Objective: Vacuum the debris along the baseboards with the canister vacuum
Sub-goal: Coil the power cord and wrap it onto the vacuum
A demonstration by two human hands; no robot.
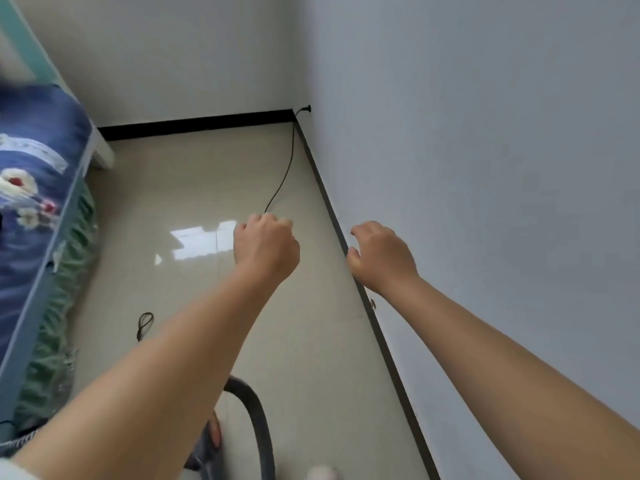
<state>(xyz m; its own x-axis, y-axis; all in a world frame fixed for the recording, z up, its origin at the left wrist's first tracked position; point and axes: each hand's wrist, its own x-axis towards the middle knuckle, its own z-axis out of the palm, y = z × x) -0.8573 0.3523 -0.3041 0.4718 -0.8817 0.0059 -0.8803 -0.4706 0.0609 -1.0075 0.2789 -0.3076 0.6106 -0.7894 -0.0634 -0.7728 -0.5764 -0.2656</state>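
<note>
The canister vacuum (207, 445) sits low on the floor (194, 188) beneath the person's left forearm, its dark hose (254, 414) arching up beside it. A thin black cord (285, 168) runs from a plug (306, 108) in the corner wall down toward the left hand (265, 245), whose fingers are curled; I cannot tell whether they grip the cord. The right hand (381, 256) hangs loose, fingers relaxed, holding nothing, near the black baseboard (391, 362). A bed (38, 174) with blue floral bedding stands at left.
</note>
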